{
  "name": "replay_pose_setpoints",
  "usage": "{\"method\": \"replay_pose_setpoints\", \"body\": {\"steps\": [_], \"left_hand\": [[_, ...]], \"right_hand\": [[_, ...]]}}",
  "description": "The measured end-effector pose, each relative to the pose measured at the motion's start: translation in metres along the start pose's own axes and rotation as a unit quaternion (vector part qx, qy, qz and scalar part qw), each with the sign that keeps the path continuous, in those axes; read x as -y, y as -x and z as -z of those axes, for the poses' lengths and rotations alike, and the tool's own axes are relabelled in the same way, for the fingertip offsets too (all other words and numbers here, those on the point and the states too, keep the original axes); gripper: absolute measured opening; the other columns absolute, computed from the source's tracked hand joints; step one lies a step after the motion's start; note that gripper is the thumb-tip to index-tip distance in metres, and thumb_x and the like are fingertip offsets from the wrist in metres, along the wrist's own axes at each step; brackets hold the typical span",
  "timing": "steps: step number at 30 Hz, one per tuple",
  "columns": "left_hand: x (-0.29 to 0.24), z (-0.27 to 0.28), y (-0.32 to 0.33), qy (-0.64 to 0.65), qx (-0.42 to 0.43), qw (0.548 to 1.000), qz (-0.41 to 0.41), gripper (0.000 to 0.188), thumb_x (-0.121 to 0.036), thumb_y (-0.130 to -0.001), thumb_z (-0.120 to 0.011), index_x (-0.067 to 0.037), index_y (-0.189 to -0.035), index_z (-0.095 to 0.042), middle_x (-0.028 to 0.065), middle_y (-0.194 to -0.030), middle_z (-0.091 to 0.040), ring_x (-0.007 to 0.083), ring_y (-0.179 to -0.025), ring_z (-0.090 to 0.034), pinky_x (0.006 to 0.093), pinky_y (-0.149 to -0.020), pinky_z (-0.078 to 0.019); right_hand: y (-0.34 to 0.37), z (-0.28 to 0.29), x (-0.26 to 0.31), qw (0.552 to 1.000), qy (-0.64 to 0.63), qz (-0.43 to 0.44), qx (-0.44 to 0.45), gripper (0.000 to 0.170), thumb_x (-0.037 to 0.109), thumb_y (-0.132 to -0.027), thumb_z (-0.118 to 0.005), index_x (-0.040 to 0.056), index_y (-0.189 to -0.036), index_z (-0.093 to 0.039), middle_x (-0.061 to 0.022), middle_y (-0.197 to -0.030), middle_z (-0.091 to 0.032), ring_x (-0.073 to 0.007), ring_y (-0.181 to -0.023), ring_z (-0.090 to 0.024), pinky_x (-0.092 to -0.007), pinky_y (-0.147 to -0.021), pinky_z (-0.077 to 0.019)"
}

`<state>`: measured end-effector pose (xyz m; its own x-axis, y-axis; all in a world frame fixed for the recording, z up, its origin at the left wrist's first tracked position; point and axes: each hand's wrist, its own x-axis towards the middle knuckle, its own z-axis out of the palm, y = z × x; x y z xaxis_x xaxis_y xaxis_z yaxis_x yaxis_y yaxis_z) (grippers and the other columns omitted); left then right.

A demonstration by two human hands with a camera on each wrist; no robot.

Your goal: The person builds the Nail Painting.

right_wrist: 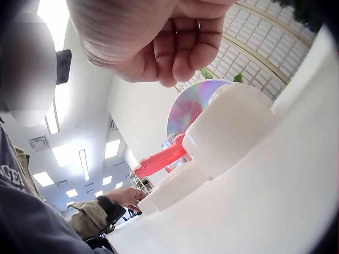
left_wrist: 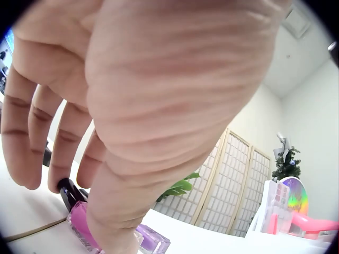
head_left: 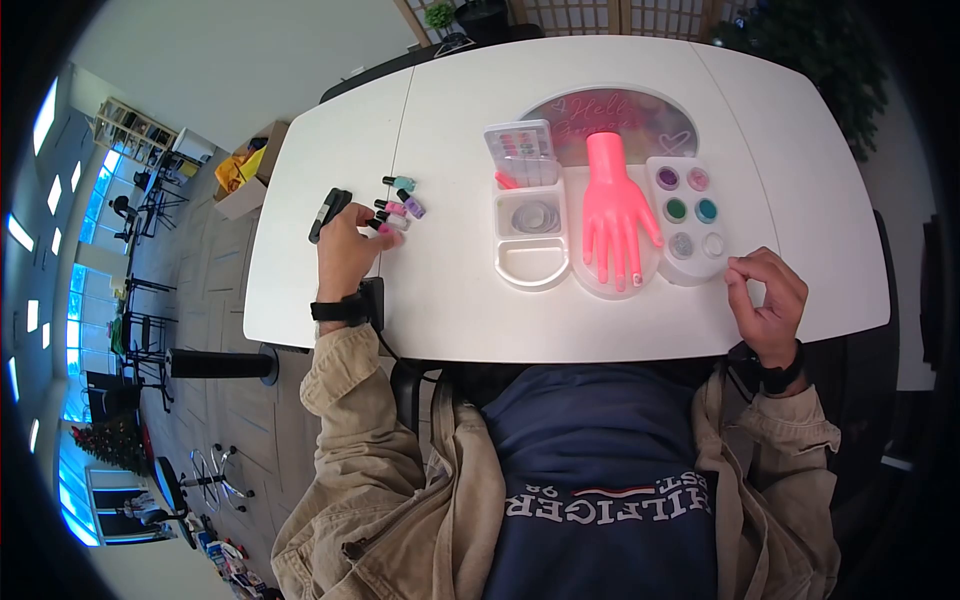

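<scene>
The left hand is over a small group of nail polish bottles on the left of the table. In the left wrist view its thumb lies against a magenta bottle, and a fingertip meets the black cap. Beside these stand a purple bottle and a teal bottle, with pink and pale ones between. My right hand hangs loosely curled and holds nothing, near the tray of glitter pots. A pink model hand lies fingers toward me on a white stand.
Left of the model hand is a white compartment tray with a raised case of coloured nail pieces. Behind it stands a rounded iridescent sign. The near table edge runs in front of the person.
</scene>
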<state>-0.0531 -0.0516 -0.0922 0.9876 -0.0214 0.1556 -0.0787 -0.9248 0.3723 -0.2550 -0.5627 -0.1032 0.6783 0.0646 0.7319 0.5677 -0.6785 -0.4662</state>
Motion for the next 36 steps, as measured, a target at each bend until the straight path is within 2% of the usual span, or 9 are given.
{"method": "replay_pose_setpoints", "body": {"steps": [2,5,8,11,14,18,20,25,36], "left_hand": [[-0.013,0.007,0.004,-0.006,-0.009,1.000,-0.007,0.041,-0.017,-0.077,-0.098,-0.001,-0.108,-0.076,0.0156,-0.103,-0.079,0.0312,-0.086,-0.079,0.0418,-0.081,-0.0607],[-0.003,0.003,-0.002,0.054,-0.025,0.997,-0.039,0.026,-0.005,-0.083,-0.091,0.000,-0.102,-0.075,0.0132,-0.098,-0.075,0.0265,-0.076,-0.076,0.0402,-0.075,-0.0590],[-0.008,0.007,-0.003,0.054,-0.033,0.995,-0.078,0.018,0.004,-0.088,-0.083,0.002,-0.103,-0.075,0.0129,-0.097,-0.075,0.0232,-0.074,-0.075,0.0368,-0.072,-0.0585],[-0.039,0.023,0.009,0.106,-0.068,0.984,-0.124,0.018,0.007,-0.090,-0.081,0.002,-0.106,-0.076,0.0119,-0.096,-0.075,0.0209,-0.074,-0.075,0.0342,-0.070,-0.0581],[-0.072,0.038,0.023,0.164,-0.064,0.961,-0.211,0.019,0.008,-0.090,-0.081,0.002,-0.108,-0.076,0.0111,-0.095,-0.074,0.0199,-0.075,-0.074,0.0317,-0.069,-0.0576],[-0.109,0.037,0.042,0.212,-0.020,0.923,-0.320,0.019,0.004,-0.092,-0.085,0.002,-0.107,-0.074,0.0081,-0.100,-0.075,0.0157,-0.086,-0.073,0.0288,-0.077,-0.0581],[-0.117,0.027,0.047,0.244,0.013,0.911,-0.333,0.023,0.004,-0.089,-0.088,0.001,-0.106,-0.074,0.0091,-0.102,-0.076,0.0176,-0.084,-0.071,0.0301,-0.076,-0.0581],[-0.123,0.008,0.050,0.223,0.059,0.910,-0.344,0.024,-0.002,-0.086,-0.092,0.000,-0.104,-0.076,0.0081,-0.102,-0.079,0.0192,-0.083,-0.071,0.0327,-0.076,-0.0581],[-0.120,-0.006,0.047,0.192,0.065,0.914,-0.353,0.020,-0.004,-0.084,-0.092,-0.002,-0.100,-0.079,0.0077,-0.100,-0.080,0.0218,-0.082,-0.072,0.0346,-0.075,-0.0580]], "right_hand": [[0.000,0.000,0.001,1.000,-0.001,0.000,-0.001,0.023,-0.016,-0.086,-0.076,-0.0047,-0.106,-0.075,-0.0130,-0.084,-0.073,-0.0232,-0.072,-0.071,-0.0321,-0.067,-0.0548],[-0.001,0.000,0.001,1.000,0.001,-0.001,0.000,0.022,-0.016,-0.086,-0.076,-0.0048,-0.105,-0.075,-0.0128,-0.084,-0.073,-0.0229,-0.072,-0.071,-0.0319,-0.066,-0.0545],[-0.001,0.000,0.001,1.000,0.001,-0.001,0.001,0.022,-0.016,-0.086,-0.076,-0.0051,-0.105,-0.074,-0.0128,-0.084,-0.073,-0.0229,-0.072,-0.071,-0.0319,-0.066,-0.0543],[-0.002,0.000,0.001,1.000,0.004,-0.001,0.002,0.021,-0.016,-0.086,-0.076,-0.0053,-0.104,-0.074,-0.0129,-0.083,-0.073,-0.0231,-0.072,-0.071,-0.0320,-0.066,-0.0543],[-0.002,0.000,0.001,1.000,0.006,-0.001,0.004,0.021,-0.016,-0.086,-0.076,-0.0053,-0.104,-0.074,-0.0131,-0.083,-0.073,-0.0233,-0.071,-0.071,-0.0321,-0.066,-0.0546],[-0.002,0.000,0.001,1.000,0.006,-0.001,0.006,0.021,-0.015,-0.086,-0.076,-0.0053,-0.104,-0.074,-0.0134,-0.083,-0.073,-0.0234,-0.071,-0.071,-0.0324,-0.066,-0.0548],[-0.001,0.000,0.002,1.000,0.005,-0.003,0.006,0.021,-0.015,-0.086,-0.076,-0.0053,-0.104,-0.074,-0.0134,-0.083,-0.073,-0.0234,-0.071,-0.071,-0.0325,-0.066,-0.0548],[0.000,0.000,0.000,1.000,0.001,-0.001,0.001,0.020,-0.015,-0.086,-0.077,-0.0053,-0.104,-0.074,-0.0135,-0.083,-0.073,-0.0233,-0.071,-0.071,-0.0325,-0.066,-0.0549],[-0.001,0.000,0.000,1.000,0.005,0.000,0.007,0.021,-0.016,-0.086,-0.077,-0.0052,-0.104,-0.075,-0.0134,-0.084,-0.073,-0.0234,-0.071,-0.071,-0.0323,-0.066,-0.0550]]}}
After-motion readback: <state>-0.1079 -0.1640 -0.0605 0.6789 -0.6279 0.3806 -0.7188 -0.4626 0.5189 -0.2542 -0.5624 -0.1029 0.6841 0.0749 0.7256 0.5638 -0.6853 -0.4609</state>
